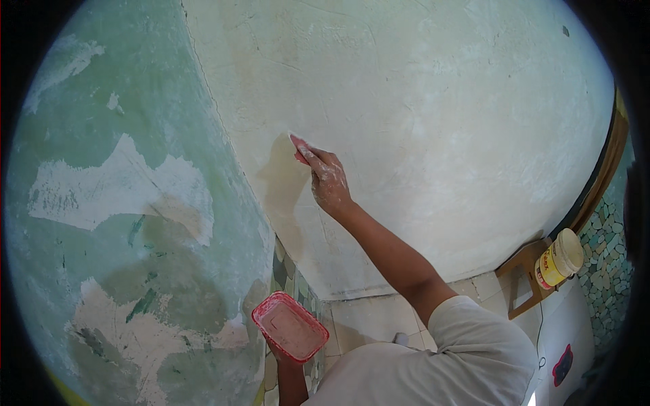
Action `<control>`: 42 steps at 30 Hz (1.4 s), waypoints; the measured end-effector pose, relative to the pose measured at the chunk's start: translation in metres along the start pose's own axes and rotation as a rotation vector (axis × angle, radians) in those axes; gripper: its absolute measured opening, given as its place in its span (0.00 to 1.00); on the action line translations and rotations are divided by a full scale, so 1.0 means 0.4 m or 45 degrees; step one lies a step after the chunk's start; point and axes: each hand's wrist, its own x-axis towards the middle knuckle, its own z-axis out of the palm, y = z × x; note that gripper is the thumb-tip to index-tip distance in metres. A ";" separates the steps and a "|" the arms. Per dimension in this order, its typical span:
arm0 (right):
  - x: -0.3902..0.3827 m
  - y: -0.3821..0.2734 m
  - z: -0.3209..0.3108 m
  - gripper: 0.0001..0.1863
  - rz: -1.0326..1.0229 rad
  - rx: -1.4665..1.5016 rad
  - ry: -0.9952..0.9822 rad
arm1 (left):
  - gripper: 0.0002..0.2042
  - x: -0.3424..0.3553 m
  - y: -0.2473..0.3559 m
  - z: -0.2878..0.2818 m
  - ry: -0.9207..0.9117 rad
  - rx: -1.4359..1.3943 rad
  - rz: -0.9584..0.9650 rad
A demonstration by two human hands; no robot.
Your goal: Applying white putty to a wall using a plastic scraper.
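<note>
My right hand (328, 177), spotted with white paste, reaches up to the pale wall (420, 149) and is closed around a small red putty scraper (298, 150). The scraper's edge meets the wall near the corner crack, and its shadow falls just to the left. Low in front of me, my left hand (275, 350) grips a red rectangular tub (322, 333) from beneath. Smooth greyish-pink paste (288, 325) lies in the tub, and dried smears coat its rim. Most of the left hand's fingers are hidden under the tub.
On the left stands a green wall (128, 250) with ragged white patches. A wooden stool (518, 287) and a yellow-and-white bucket (560, 258) are at the right. Light floor tiles (365, 314) lie below, and pebble-patterned flooring (604, 271) is at the far right.
</note>
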 end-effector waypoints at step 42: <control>0.265 -0.022 -0.125 0.23 -0.148 -0.245 0.007 | 0.34 0.017 -0.008 0.153 -0.095 0.322 0.052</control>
